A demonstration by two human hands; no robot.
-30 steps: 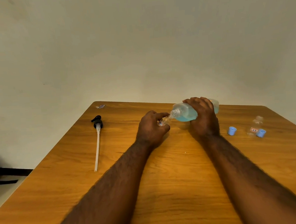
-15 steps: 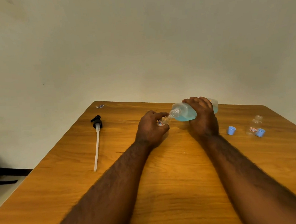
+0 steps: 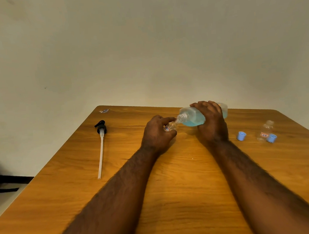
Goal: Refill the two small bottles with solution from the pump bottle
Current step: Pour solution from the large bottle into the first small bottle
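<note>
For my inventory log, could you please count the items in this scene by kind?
Pump bottle, pump removed, in the right hand: 1
Small bottles: 2, one in the left hand, one at the right
Blue caps: 2
Pump with tube: 1
Unclear scrap at the far corner: 1
Total: 7

Setting: plain indoor room, exact kind undetermined.
Wall: unmarked cream wall [image 3: 145,45], 12 o'clock.
Furniture: wood-grain table [image 3: 173,197], 6 o'clock.
Floor: pale floor [image 3: 3,204], 8 o'clock.
</note>
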